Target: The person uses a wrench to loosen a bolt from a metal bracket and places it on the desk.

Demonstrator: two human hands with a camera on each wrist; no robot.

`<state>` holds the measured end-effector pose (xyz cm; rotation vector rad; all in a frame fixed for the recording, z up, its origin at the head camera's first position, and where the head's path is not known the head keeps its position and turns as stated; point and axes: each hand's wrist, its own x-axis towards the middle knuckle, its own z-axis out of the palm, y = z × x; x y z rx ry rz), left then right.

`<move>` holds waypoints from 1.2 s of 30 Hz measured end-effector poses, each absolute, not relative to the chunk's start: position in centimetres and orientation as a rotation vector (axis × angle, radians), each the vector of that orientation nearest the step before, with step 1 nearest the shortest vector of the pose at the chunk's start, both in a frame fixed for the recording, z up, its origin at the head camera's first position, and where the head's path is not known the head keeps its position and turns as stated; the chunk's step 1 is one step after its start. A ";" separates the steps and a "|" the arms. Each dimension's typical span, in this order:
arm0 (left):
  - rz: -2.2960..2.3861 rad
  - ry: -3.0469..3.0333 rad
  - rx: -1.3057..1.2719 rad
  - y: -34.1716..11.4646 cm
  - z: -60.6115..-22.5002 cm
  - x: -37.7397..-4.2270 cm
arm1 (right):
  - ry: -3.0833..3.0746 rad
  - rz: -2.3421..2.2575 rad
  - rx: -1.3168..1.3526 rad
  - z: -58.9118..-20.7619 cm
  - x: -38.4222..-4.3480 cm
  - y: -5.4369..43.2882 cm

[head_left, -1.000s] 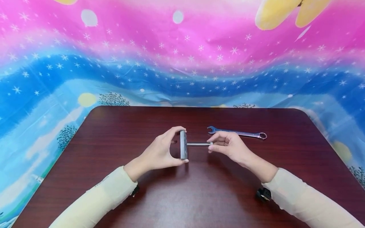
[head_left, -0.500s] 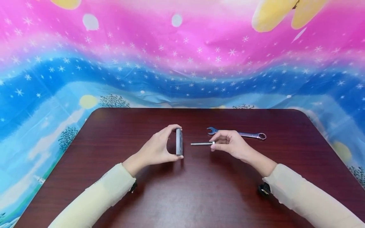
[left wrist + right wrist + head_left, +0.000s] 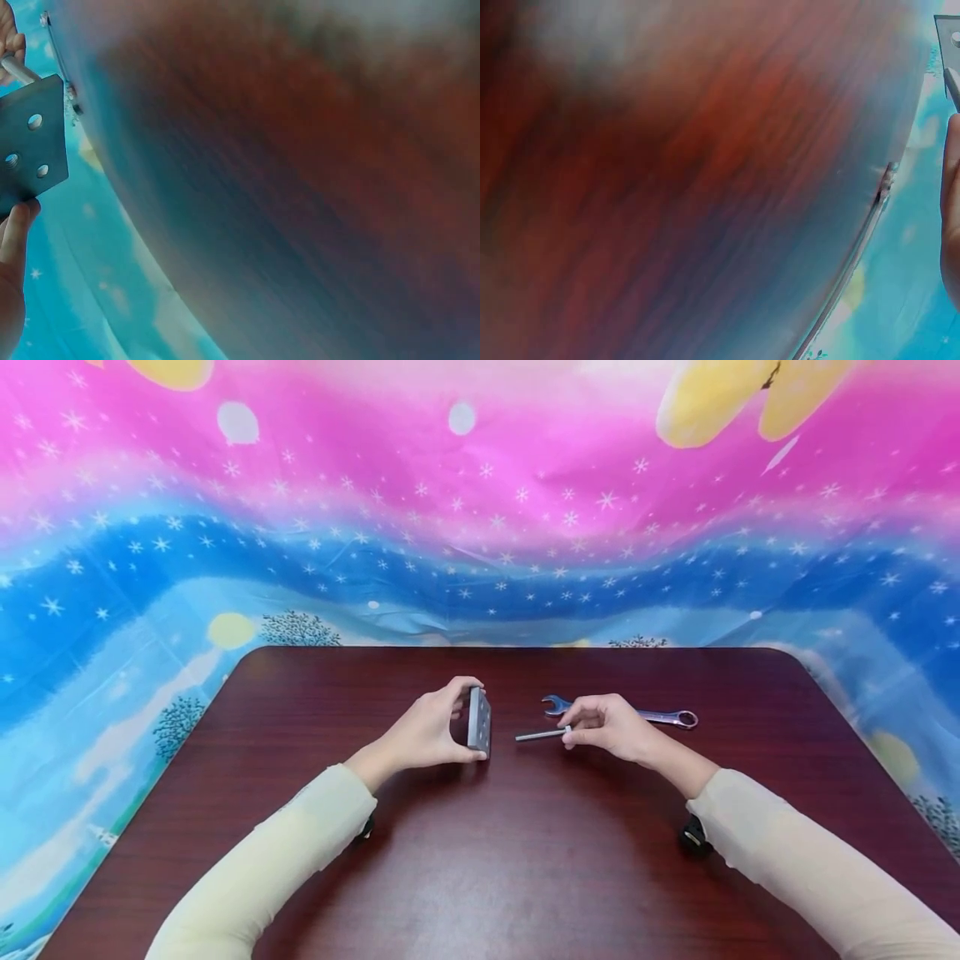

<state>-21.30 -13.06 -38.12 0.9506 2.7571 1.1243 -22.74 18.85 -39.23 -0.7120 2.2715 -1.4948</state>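
My left hand [image 3: 420,727] grips a grey metal plate [image 3: 479,724] by its top and bottom edges, thumb below and fingers above. Several round holes go through the plate [image 3: 26,139], and one looks threaded in the left wrist view. Across from it, my right hand [image 3: 613,727] pinches a silver bolt [image 3: 538,736] at its head, between thumb and fingers. The bolt's free end points left at the plate, with a gap between them in the head view. Both things are held above the table. Only part of the right hand [image 3: 951,217] shows in its wrist view.
A combination wrench [image 3: 667,717] lies on the dark red-brown table [image 3: 420,868], just behind the right hand, which covers its middle. A pink and blue patterned cloth [image 3: 450,543] hangs behind the table's far edge.
A second ago the bolt's end met the plate; it has since come away to the right and now tilts slightly. The plate has turned, showing more of its holed face.
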 end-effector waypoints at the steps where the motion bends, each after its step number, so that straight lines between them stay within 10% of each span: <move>1: 1.121 2.745 0.939 -13.0 -38.2 -21.6 | 2.279 -1.485 -0.718 -39.4 -22.9 18.8; 36: 0.752 2.797 0.630 -13.8 -38.9 -25.3 | 2.397 -1.107 -0.728 -40.2 -24.8 18.7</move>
